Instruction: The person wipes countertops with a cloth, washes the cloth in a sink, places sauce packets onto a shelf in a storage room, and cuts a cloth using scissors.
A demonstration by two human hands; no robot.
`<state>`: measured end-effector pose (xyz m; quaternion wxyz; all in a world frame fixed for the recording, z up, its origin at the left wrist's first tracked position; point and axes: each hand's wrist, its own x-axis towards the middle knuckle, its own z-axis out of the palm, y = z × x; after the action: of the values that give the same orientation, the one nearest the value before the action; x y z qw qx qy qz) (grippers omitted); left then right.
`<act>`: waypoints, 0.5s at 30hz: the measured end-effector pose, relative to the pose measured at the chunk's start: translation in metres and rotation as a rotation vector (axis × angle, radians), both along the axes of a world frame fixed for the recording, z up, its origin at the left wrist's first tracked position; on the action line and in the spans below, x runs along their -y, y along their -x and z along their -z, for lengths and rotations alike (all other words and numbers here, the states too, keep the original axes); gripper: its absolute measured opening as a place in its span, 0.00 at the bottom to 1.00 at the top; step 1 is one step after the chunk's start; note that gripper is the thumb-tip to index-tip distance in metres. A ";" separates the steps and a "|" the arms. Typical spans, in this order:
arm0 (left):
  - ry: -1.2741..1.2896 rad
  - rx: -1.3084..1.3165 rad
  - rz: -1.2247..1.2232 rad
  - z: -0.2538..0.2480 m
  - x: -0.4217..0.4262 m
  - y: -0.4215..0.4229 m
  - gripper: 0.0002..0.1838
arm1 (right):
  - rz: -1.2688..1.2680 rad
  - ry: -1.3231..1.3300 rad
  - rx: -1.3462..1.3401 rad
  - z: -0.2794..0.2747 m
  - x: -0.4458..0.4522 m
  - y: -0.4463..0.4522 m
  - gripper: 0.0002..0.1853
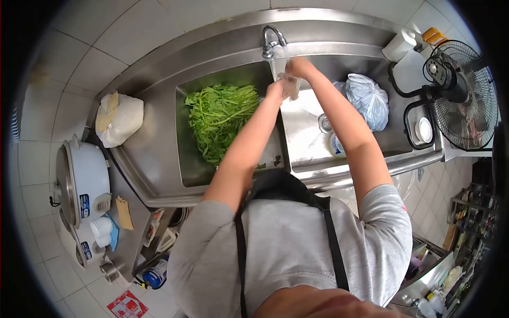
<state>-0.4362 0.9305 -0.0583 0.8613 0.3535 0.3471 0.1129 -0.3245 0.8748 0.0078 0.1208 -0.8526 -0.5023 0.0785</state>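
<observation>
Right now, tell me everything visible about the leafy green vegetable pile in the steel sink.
The bright-green leafy vegetable pile lies loosely heaped in the left stainless-steel basin. Slender, lighter stems bunch toward the upper right; leaves spread left and downward. The bare left forearm seems to hide its lower right edge.

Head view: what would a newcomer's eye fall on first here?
Probably the bright green leafy vegetables, heaped in the left sink basin. Next, the left hand and right hand at a blurred brownish item near the faucet; then the black fan at far right.
</observation>
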 end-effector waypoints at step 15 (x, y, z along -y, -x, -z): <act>-1.329 -0.284 0.620 -0.073 0.006 -0.003 0.17 | -0.235 -0.146 -0.381 -0.034 0.029 -0.013 0.12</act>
<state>-0.4333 0.9248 0.0148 0.4053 0.8924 0.1981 0.0040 -0.3118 0.8458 0.0418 0.2647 -0.7472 -0.5704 0.2151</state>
